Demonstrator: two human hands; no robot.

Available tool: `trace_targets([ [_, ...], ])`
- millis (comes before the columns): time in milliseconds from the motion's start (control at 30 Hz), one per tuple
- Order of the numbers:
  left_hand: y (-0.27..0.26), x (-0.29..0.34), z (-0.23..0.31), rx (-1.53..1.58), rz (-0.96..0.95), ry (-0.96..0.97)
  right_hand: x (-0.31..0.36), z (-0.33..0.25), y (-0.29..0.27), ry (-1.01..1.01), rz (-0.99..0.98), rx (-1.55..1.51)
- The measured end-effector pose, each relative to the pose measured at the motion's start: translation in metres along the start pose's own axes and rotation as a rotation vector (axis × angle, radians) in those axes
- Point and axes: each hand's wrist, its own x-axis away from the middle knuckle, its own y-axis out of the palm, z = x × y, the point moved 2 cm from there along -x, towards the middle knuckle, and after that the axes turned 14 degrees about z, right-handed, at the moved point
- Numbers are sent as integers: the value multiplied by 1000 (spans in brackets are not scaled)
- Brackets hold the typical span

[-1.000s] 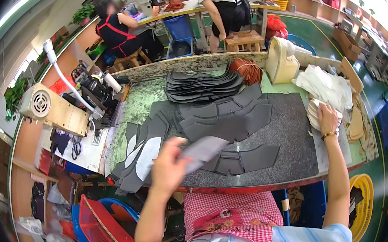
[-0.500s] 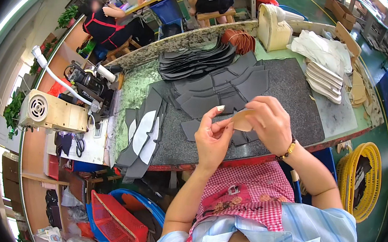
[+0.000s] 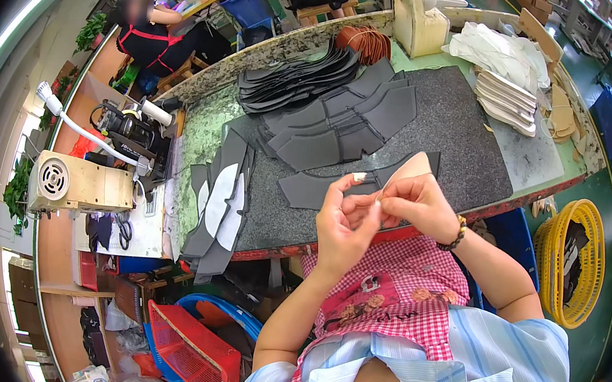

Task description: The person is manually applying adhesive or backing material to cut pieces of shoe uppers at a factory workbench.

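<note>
Above the bench's near edge [image 3: 269, 253] in the head view, your left hand [image 3: 347, 229] and right hand [image 3: 422, 203] both pinch the lower end of a tan piece [image 3: 411, 169], its long axis slanting up-right from your fingertips, nearer your right hand, while farther right a yellow basket [image 3: 550, 258] holds dark pieces [image 3: 573, 247].

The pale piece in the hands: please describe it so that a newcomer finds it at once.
Find the worktable with the dark mat, then its near edge, where left hand and right hand meet. The pale piece rises above the right hand, narrowing to a tip. Its light beige colour sets it apart from the dark grey pieces behind it.
</note>
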Motion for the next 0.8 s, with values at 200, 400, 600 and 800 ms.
trace_targets([
  [200, -35, -14, -11, 263, 29, -386, 30, 27, -42, 198, 104, -527],
  [400, -32, 3, 7, -292, -65, -96, 121, 78, -199, 265, 214, 1903],
  [600, 13, 12, 14, -76, -552, -8, 74, -22, -15, -303, 70, 419],
  [800, -55, -30, -24, -182, -41, -143, 9, 24, 0, -510, 298, 520],
])
